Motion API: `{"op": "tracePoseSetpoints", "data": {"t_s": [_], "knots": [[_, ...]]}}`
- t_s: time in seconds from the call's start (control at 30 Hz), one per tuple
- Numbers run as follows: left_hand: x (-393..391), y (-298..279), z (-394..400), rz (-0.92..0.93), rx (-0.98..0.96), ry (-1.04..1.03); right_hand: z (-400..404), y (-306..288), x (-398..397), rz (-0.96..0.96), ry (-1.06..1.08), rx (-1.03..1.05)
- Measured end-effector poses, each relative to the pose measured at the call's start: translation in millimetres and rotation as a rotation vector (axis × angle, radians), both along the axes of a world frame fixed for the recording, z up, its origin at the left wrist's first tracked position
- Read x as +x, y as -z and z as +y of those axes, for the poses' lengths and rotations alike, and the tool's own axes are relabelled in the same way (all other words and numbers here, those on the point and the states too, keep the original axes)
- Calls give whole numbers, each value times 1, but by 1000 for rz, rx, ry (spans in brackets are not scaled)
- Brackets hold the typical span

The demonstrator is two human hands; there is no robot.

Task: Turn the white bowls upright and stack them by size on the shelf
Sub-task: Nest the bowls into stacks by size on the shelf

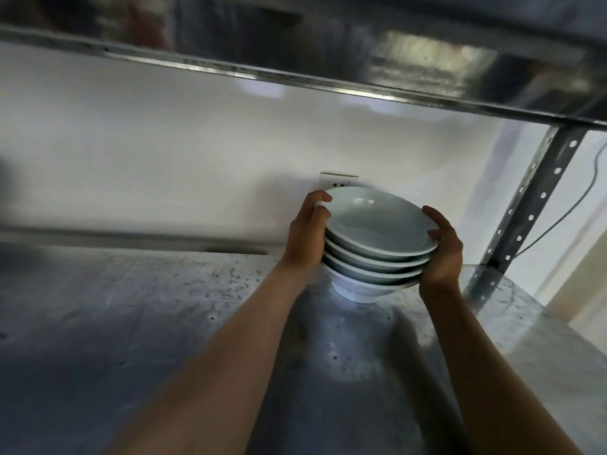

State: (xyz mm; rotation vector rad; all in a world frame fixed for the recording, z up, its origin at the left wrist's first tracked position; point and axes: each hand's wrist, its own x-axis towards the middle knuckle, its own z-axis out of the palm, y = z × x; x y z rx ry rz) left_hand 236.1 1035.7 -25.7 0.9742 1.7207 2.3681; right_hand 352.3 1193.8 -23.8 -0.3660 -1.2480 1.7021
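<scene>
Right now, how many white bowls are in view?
4, as far as the rims show: one nested upright stack of white bowls on the metal shelf, held between the left hand and right hand. A smaller bowl nested inside could be hidden.

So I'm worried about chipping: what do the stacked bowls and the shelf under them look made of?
The bowls look like glazed ceramic or porcelain, white and smooth with a soft sheen, though melamine can't be ruled out. The shelf looks like galvanized steel: grey, mottled, dully reflective, with a perforated metal post beside it. That would be a hard surface, so set the stack down gently.
</scene>
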Motion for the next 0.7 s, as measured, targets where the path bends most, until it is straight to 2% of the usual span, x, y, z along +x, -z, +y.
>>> {"op": "tracePoseSetpoints", "data": {"t_s": [0.4, 0.7], "knots": [[-25, 3, -37, 30, -64, -29, -28, 9, -23, 24, 45, 63], [-43, 4, -67, 15, -47, -31, -60, 4, -38, 30, -13, -25]]}}
